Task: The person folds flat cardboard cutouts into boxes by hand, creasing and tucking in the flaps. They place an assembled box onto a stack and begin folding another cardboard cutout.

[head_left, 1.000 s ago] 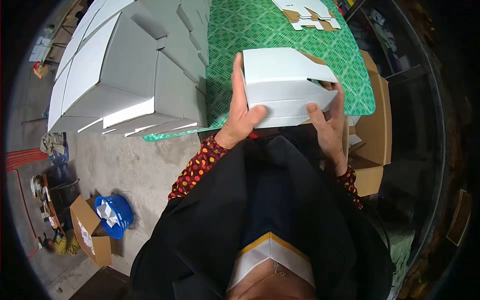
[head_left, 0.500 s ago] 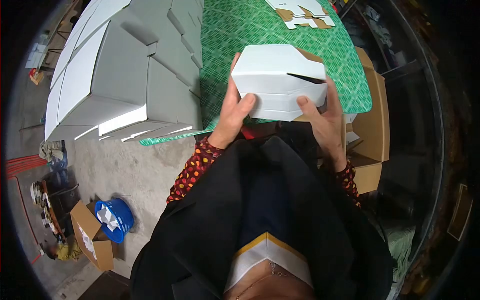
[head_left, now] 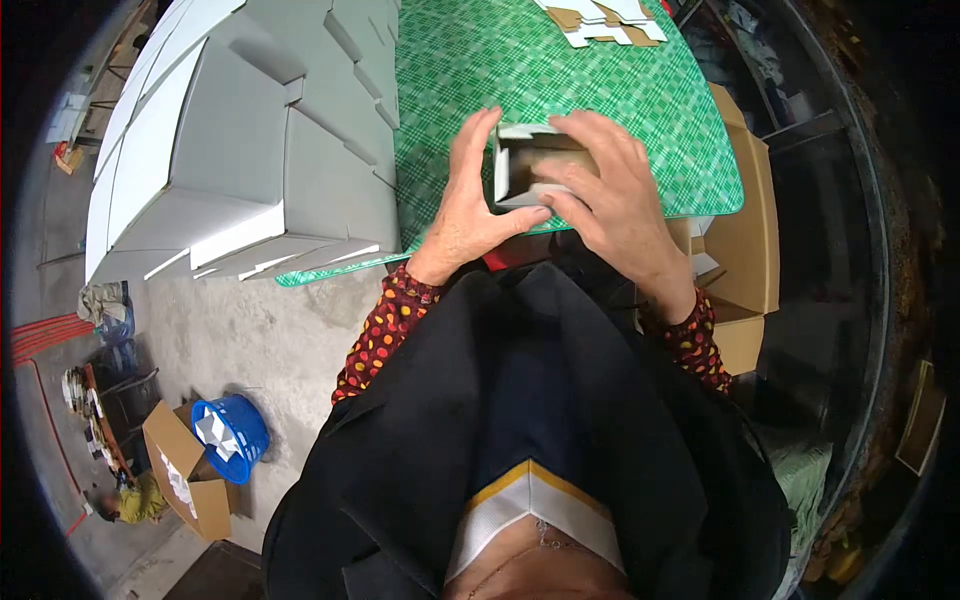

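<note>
A small white cardboard box is held over the near part of the green table, its hollow end turned up toward me and its brown inside showing. My left hand grips the box's left side, with fingers behind and thumb along the near edge. My right hand is wrapped round the right side. Some of its fingers reach into the opening, slightly blurred, and its thumb rests at the near edge. The far side of the box is mostly hidden by my hands.
Large white boxes stand stacked on the table's left. Flat cardboard blanks lie on the green checked tablecloth at the back. An open brown carton is at the right. A blue basket and another carton sit on the floor.
The box has been turned so that its open end now faces me instead of its closed white faces. My right hand has moved up and over, with fingers at the opening.
</note>
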`<move>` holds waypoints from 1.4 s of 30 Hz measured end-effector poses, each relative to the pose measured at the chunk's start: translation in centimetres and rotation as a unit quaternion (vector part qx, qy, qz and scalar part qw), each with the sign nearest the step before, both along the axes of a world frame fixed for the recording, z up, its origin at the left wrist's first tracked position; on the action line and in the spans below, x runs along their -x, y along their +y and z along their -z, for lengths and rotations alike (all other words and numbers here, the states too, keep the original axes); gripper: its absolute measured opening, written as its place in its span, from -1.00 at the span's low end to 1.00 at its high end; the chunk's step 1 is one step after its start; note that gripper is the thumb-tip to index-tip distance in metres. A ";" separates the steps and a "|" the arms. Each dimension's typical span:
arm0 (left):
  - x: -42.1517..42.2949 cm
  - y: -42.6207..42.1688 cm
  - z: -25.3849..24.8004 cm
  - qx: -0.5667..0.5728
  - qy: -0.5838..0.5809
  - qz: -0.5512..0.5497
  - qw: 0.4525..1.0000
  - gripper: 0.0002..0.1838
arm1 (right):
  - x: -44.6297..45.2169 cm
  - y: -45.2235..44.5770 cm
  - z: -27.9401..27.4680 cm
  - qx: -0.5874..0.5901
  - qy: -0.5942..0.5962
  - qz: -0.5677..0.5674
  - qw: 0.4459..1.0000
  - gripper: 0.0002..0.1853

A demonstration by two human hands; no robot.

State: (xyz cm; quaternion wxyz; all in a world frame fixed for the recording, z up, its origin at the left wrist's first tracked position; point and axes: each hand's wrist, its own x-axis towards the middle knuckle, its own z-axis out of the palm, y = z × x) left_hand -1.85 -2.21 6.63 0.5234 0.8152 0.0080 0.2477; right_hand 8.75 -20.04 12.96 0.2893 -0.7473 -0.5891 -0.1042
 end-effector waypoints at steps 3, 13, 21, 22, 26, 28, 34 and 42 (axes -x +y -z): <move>-0.2 0.0 0.4 0.007 -0.020 -0.018 1.000 0.03 | 0.6 0.3 -0.2 -0.118 0.023 0.022 0.992 -0.71; 0.0 0.8 1.2 0.052 -0.051 -0.020 0.997 -0.29 | 1.2 -4.1 3.0 -0.207 0.183 0.103 0.956 -0.63; -0.2 1.0 0.7 0.021 -0.077 -0.004 0.997 -0.48 | 0.4 -3.2 2.4 -0.141 -0.014 0.096 0.985 -0.68; -0.1 1.0 0.6 0.058 -0.080 0.003 0.995 -0.50 | 0.4 -3.3 2.1 -0.134 -0.002 0.079 0.988 -0.70; 0.3 0.4 1.0 0.172 -0.084 0.001 0.982 -0.57 | 0.8 -3.8 2.0 -0.125 0.035 0.039 0.991 -0.75; 0.4 -0.5 1.4 0.246 -0.080 -0.028 0.966 -0.59 | 1.0 -4.2 2.3 -0.139 0.059 0.027 0.988 -0.77; 1.6 -0.2 0.1 0.328 0.020 -0.033 0.944 -0.62 | 1.9 -4.8 2.9 -0.138 0.166 0.029 0.976 -0.80; 2.1 0.8 0.5 0.336 0.099 -0.007 0.936 -0.61 | 2.0 -5.2 2.9 -0.147 0.246 0.025 0.958 -0.77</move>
